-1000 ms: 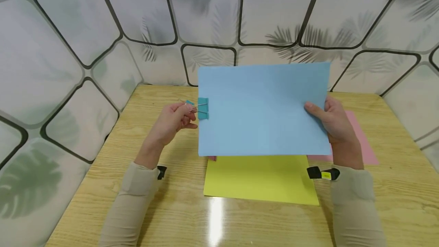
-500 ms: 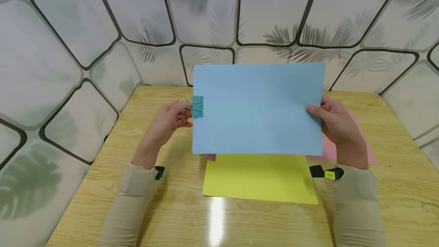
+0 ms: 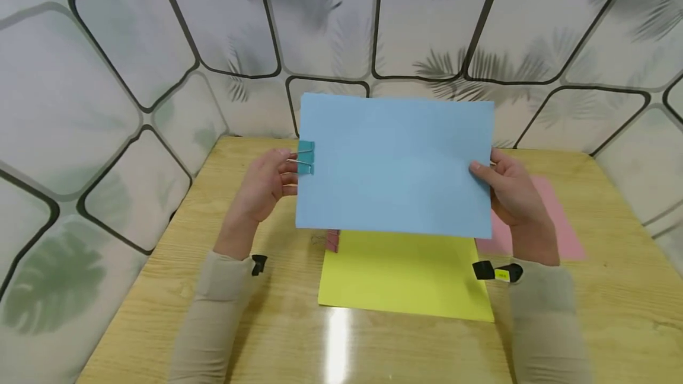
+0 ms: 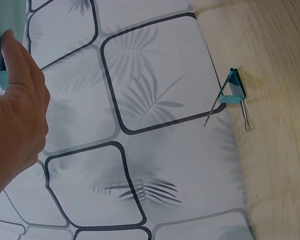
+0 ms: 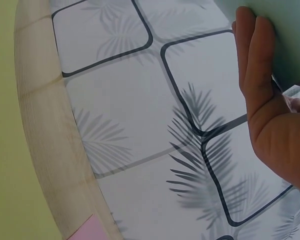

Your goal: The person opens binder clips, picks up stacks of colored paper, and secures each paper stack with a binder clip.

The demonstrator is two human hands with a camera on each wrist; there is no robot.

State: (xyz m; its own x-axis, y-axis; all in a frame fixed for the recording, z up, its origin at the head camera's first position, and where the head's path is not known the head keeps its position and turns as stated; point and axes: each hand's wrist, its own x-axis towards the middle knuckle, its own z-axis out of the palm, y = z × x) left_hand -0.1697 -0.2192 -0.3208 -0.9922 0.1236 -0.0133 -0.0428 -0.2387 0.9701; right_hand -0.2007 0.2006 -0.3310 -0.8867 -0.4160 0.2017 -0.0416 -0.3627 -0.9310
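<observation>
Blue paper [image 3: 395, 165] is tilting since half a second ago: its left end is riding higher against the right, and more of the pink clip [image 3: 332, 242] below is coming into view. I am holding the paper up in front of me, over the table [image 3: 288, 336], with a teal clip [image 3: 306, 157] biting its left edge. Step in hand, as I judge it: seating or checking that clip. Next move is probably calling for easing the wire handle without jarring the clip while supporting the far end.

Orientation: long axis is running left to right, dipping slightly rightward; broad face is facing me, clipped short edge pointing left. Layer count: cannot tell.

Hands: my left hand [image 3: 261, 185] is pinching around the clip, thumb at its wire handle, fingers passing behind; my right hand [image 3: 514, 191] is pinching the right edge, thumb in front.

Farther out, yellow paper [image 3: 405, 277] is lying below, the pink clip at its left edge; pink paper [image 3: 555, 218] is lying to the right. Left wrist view: a second teal clip [image 4: 231, 99] is standing on the table.
</observation>
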